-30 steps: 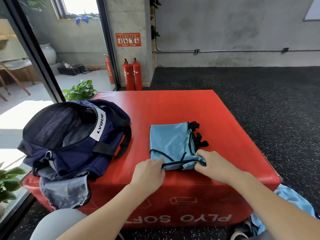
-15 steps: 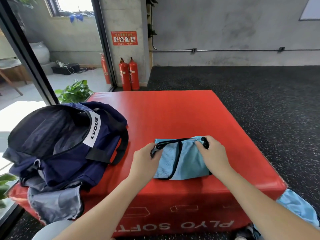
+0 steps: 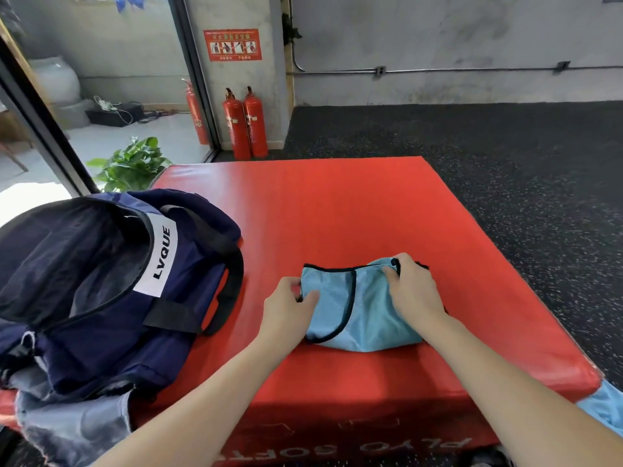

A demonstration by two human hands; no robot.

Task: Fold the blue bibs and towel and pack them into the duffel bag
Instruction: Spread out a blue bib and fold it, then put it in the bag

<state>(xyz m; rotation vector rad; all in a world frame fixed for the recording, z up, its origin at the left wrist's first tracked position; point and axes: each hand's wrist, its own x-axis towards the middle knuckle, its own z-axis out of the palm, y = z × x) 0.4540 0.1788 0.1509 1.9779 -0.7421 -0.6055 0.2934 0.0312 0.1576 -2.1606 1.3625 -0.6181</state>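
Head view: a folded light-blue mesh bib (image 3: 362, 313) with black binding lies on the near half of a red plyo box (image 3: 337, 210), its long axis running left to right across the person, with both hands set on it and held apart by its width. The left hand (image 3: 286, 313) grips the bib's left end, fingers curled round the edge with the thumb on top; the right hand (image 3: 414, 291) clamps the far right corner, where the black straps bunch under the fingers. The bundle sits flat on the box, directly in front of the body and just short of the near edge.

The navy LVQUE duffel bag (image 3: 111, 281) stands to the left on the same box, its mouth gaping toward the camera, and its black handle (image 3: 232, 264) droops between bag and bib. So the bag lies off the bib's left end, nearer the left hand (the right would have to cross the body). My judgement is that the coming move is a lift and a sideways carry leftward along the bib's own long axis, clearing the handle.

More light-blue fabric (image 3: 603, 407) hangs off the box's near right corner, not yet folded
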